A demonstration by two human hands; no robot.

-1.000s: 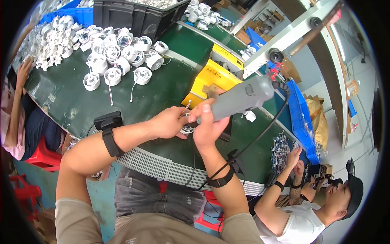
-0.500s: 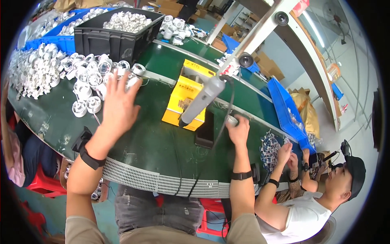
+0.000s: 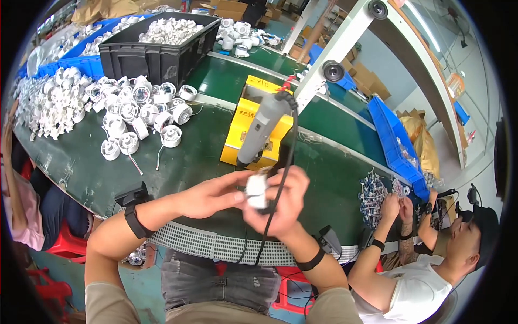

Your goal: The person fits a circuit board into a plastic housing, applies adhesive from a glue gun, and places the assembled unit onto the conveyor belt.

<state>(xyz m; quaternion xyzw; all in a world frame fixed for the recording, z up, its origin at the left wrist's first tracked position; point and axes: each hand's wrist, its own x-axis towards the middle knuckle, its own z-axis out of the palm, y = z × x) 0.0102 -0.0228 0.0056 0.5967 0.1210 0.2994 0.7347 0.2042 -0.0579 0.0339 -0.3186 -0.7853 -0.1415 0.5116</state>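
Both my hands are together above the bench, in front of a yellow screw feeder (image 3: 231, 141). Between them is a small white plastic housing (image 3: 257, 190), slightly smeared by motion. My right hand (image 3: 283, 208) curls around its right and lower side. From the left, my left hand (image 3: 213, 195) pinches it at the edge with thumb and fingertips. A grey electric screwdriver (image 3: 264, 127) hangs just beyond my hands, and its black cable (image 3: 279, 191) passes in front of my right hand. White round housings (image 3: 128, 142), some with wires, lie left of the feeder.
A black crate (image 3: 137, 60) of white parts stands at the back left beside blue bins (image 3: 81, 66). On the right, a co-worker (image 3: 415, 281) handles parts near a wire pile (image 3: 373, 198) and blue tray (image 3: 396, 146). A white frame post (image 3: 337, 59) rises behind the screwdriver.
My left hand has come back from the pile of housings toward the middle. My right hand has moved left and nearer, and both now meet at the white housing.
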